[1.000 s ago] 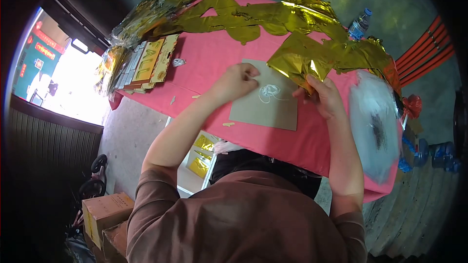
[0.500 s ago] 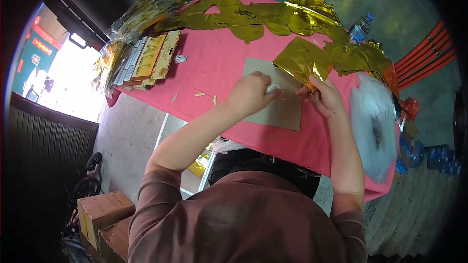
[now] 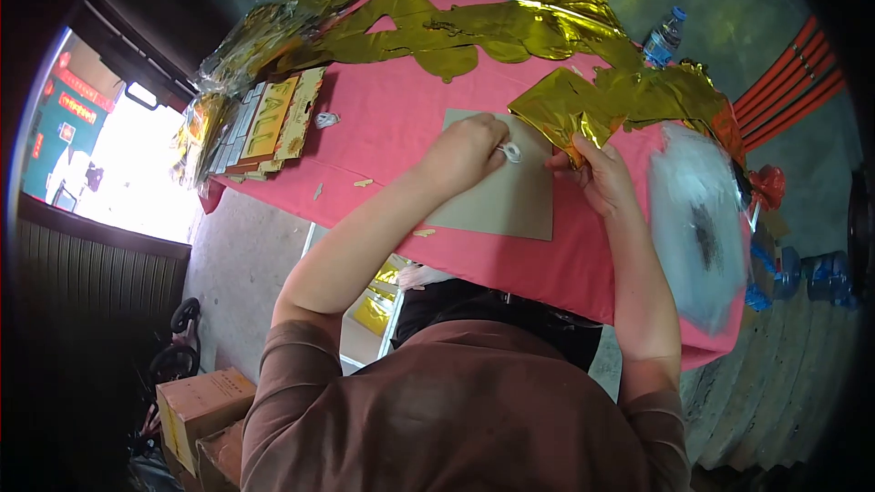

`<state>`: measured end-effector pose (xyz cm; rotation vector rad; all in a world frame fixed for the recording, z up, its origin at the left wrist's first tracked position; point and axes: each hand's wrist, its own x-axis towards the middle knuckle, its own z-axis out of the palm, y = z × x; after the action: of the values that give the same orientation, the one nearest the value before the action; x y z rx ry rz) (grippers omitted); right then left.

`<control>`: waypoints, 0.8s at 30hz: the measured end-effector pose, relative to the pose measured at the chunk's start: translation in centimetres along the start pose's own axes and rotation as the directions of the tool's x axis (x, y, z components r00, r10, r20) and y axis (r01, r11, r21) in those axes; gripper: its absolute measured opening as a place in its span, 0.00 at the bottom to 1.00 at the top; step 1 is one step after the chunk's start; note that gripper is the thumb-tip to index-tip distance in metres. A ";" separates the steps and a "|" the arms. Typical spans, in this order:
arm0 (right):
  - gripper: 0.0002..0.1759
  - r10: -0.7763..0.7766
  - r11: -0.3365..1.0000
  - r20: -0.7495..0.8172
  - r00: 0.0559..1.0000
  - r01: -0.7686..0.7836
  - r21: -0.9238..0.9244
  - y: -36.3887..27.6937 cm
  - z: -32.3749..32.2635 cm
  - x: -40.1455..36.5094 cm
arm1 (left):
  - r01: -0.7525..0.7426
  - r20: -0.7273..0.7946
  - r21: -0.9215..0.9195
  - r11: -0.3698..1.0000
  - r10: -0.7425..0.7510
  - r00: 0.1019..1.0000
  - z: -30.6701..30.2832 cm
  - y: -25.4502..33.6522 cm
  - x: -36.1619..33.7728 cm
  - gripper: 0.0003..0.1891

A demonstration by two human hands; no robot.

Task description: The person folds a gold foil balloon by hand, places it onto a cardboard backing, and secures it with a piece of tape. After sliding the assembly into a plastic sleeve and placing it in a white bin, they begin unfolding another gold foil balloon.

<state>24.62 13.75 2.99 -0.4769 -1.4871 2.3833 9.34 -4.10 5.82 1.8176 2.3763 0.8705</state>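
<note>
My left hand (image 3: 474, 150) is closed on a small bundle of white string (image 3: 512, 154), which pokes out past the fingertips above a grey-brown board (image 3: 497, 205). Gold foil (image 3: 561, 109) hangs folded from my right hand (image 3: 599, 173), pinched between thumb and fingers at the board's right edge. Both rest over a pink cloth (image 3: 392, 118) covering the table. A second white string bundle (image 3: 326, 119) lies farther left, beside a stack of printed "FALL" packets (image 3: 264, 128).
Flat gold foil shapes (image 3: 447, 62) run along the far edge. A water bottle (image 3: 663, 36) stands beyond them. Clear plastic bags (image 3: 697, 228) lie at the right, and small tan pieces (image 3: 363, 183) near the front edge. Cardboard boxes (image 3: 205, 401) sit at lower left.
My left hand has shifted slightly up and left, and its string now shows as a compact loop. My right hand still holds the gold foil. The view has tilted a little.
</note>
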 end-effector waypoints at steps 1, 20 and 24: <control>0.14 -0.002 1.000 -0.007 1.000 0.002 0.006 0.0 0.0 0.0 | -0.006 0.008 0.000 1.000 0.006 1.000 0.2 0.0 0.0 0.07; 0.16 0.059 0.996 0.018 0.998 -0.058 -0.065 -0.7 0.7 -0.2 | 0.140 0.014 -0.161 0.977 -0.140 0.990 -0.7 -0.7 -3.2 0.16; 0.15 0.058 0.996 0.014 0.998 -0.057 -0.062 -0.7 1.1 -0.4 | 0.183 -0.002 0.019 0.983 -0.182 0.983 2.1 1.7 -1.8 0.23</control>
<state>24.59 12.97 4.18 -0.5237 -1.5781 2.3956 12.17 -4.52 4.26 1.5727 2.5098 0.8304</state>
